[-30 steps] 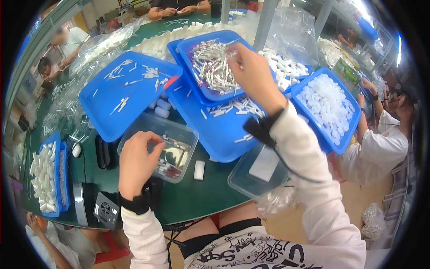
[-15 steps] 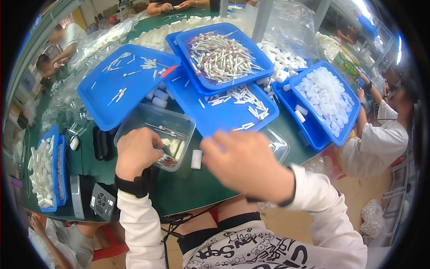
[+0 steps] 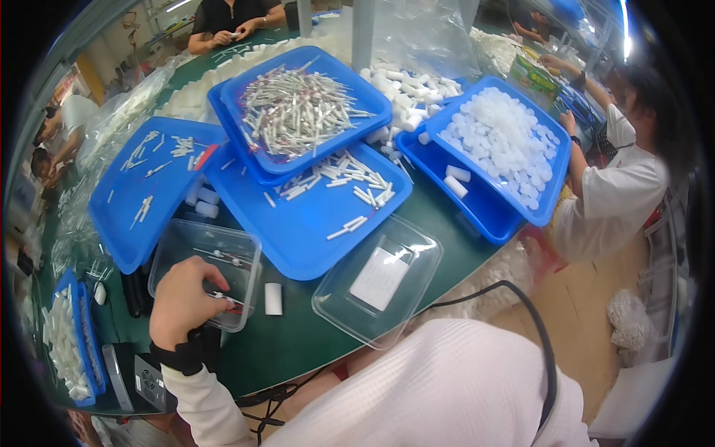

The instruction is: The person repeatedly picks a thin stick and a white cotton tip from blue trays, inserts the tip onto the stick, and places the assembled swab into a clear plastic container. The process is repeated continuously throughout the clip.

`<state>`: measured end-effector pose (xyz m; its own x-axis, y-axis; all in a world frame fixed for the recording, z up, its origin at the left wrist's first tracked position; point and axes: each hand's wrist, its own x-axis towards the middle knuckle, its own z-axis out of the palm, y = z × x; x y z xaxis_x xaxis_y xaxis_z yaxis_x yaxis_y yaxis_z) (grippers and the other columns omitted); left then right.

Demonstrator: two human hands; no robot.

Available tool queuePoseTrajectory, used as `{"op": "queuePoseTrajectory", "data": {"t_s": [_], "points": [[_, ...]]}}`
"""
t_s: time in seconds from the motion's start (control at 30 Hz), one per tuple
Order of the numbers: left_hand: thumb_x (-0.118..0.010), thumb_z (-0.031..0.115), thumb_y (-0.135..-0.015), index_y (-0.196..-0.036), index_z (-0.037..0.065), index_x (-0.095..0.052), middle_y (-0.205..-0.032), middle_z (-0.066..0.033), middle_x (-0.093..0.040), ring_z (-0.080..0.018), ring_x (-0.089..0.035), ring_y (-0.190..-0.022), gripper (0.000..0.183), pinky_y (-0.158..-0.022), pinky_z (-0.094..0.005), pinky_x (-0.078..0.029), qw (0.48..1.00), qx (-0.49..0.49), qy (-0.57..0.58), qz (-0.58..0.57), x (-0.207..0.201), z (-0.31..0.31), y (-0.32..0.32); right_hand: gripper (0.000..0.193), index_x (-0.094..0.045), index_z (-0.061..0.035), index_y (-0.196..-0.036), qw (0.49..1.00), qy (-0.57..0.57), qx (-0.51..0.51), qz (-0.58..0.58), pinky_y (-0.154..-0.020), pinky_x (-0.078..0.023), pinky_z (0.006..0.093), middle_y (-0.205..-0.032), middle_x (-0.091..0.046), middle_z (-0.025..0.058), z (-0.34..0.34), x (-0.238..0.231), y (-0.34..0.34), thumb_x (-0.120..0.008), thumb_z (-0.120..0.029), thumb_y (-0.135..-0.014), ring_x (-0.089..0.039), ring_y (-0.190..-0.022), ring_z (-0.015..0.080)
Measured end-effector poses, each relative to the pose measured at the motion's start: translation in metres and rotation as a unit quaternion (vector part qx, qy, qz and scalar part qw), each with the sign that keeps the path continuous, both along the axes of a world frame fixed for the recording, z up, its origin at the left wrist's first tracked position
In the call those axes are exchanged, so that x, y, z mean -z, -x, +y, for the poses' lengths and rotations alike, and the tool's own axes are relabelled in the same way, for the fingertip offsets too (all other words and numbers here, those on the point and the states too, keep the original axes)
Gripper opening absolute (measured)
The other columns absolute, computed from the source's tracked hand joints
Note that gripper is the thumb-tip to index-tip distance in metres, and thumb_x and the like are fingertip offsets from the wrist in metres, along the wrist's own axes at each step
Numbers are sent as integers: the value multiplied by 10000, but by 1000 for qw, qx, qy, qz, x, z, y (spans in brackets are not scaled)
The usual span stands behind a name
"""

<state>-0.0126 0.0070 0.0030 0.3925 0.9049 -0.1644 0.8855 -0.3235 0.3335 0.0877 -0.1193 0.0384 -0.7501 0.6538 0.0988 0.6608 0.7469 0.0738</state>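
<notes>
Reaching into the clear container (image 3: 250, 279), the left hand (image 3: 181, 299) curls thumb and forefinger close around a thin piece there; I cannot tell whether that grip is clamped on it. The right hand is out of view. Several thin pieces (image 3: 226, 258) lie in the container, on the tabletop (image 3: 298, 344) beside a white cylinder (image 3: 273, 299). Progress looks partial: the upper blue tray (image 3: 370, 124) is heaped with slim rods, the lower blue tray (image 3: 298, 249) and left blue tray (image 3: 118, 179) hold loose scatterings, and the clear lid (image 3: 341, 304) lies off the container.
</notes>
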Motion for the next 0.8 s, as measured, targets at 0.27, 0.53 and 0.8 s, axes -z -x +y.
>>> {"op": "queuePoseTrajectory", "data": {"t_s": [0.27, 0.53, 0.8], "points": [[-731, 123, -601, -699, 31, -693, -695, -126, -650, -285, -637, -666, 139, -632, -341, -501, 997, 28, 50, -51, -1, 3, 0, 137, -612, -50, -728, 993, 104, 15, 61, -567, -478, 416, -665, -591, 136, 34, -12, -38, -687, -157, -688, -611, -636, 319], [-668, 19, -677, -775, -6, -672, -702, -142, -644, -289, -630, -639, 101, -621, -340, -494, 997, 38, 51, -51, 6, 5, 1, 155, -681, -45, -816, 967, 123, 219, 41, -687, -521, 401, -773, -666, 161, 113, 22, -188, -734, -155, -719, -658, -790, 324], [-612, 73, -909, -927, -26, -629, -807, -96, -683, -151, -664, -762, 103, -713, -255, -516, 821, -126, -117, -545, 2, 14, 0, 146, -642, -22, -863, 970, 57, 211, 106, -650, -511, 399, -744, -656, 156, 126, 28, -190, -691, -104, -752, -645, -724, 347]]}}
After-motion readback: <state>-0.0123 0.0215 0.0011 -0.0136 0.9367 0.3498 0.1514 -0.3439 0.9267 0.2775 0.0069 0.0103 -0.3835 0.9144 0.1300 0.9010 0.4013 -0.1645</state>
